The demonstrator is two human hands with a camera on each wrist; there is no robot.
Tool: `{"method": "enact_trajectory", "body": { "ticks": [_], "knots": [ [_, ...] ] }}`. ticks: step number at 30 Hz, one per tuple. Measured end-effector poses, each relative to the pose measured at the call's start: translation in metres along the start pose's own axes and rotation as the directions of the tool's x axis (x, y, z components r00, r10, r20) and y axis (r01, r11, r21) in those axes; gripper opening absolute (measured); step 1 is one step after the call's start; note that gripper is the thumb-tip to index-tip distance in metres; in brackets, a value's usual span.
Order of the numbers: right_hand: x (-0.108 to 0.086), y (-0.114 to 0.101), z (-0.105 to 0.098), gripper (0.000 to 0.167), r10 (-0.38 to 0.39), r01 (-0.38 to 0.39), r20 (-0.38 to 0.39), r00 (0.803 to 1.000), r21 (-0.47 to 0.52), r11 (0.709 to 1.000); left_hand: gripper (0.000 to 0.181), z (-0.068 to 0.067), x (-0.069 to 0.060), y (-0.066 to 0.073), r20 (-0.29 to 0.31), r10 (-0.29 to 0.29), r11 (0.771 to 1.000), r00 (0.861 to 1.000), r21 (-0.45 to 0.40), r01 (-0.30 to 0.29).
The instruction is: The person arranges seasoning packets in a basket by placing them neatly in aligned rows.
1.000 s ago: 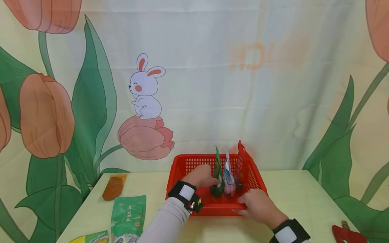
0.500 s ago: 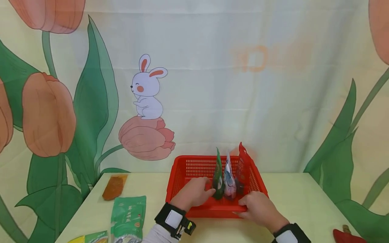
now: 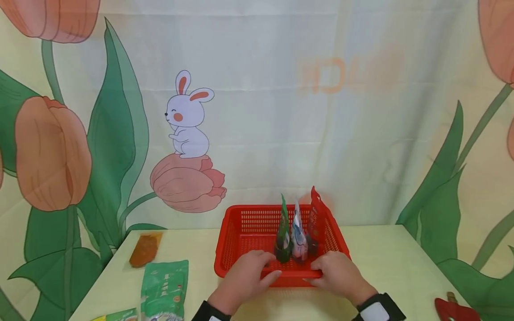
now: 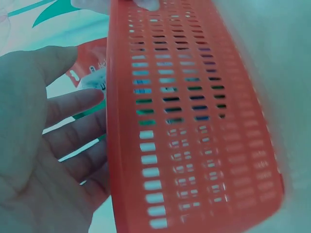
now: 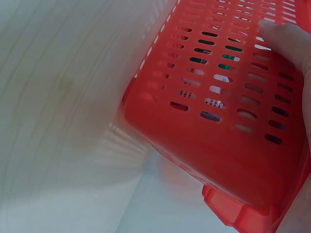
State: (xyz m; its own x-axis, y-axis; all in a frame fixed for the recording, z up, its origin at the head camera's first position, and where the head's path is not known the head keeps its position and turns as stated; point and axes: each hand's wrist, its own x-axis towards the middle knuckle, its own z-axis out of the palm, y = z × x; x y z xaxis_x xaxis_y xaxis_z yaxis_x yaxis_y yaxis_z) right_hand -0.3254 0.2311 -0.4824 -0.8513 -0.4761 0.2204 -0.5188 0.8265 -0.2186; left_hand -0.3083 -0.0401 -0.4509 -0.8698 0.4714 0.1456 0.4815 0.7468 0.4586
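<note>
While the right hand grips the basket by its near edge, the left hand is there, fingers spread; bags stand beyond, between them, open basket floor ahead of the left.

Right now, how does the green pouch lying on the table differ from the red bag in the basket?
Color: the green pouch is green; the red bag is red.
Pose: the green pouch lies flat; the red bag stands on end.
Place: the green pouch is on the table; the red bag is inside the red basket.
Shared: both are packaging.
</note>
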Motion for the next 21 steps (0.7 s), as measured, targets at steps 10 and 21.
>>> {"method": "enact_trajectory", "body": {
  "ticks": [10, 21],
  "knots": [
    [-0.001, -0.001, -0.001, 0.015, 0.007, -0.007, -0.003, 1.000, 0.007, 1.000, 0.030, -0.007, -0.037, -0.022, -0.300, -0.042, 0.996, 0.953, 0.057, 0.062],
    [0.000, -0.001, 0.002, 0.016, 0.010, -0.010, 0.006, 1.000, -0.006, 1.000, 0.039, -0.033, -0.074, -0.097, -0.467, -0.396, 0.910, 0.791, -0.084, 0.406]
  ]
}}
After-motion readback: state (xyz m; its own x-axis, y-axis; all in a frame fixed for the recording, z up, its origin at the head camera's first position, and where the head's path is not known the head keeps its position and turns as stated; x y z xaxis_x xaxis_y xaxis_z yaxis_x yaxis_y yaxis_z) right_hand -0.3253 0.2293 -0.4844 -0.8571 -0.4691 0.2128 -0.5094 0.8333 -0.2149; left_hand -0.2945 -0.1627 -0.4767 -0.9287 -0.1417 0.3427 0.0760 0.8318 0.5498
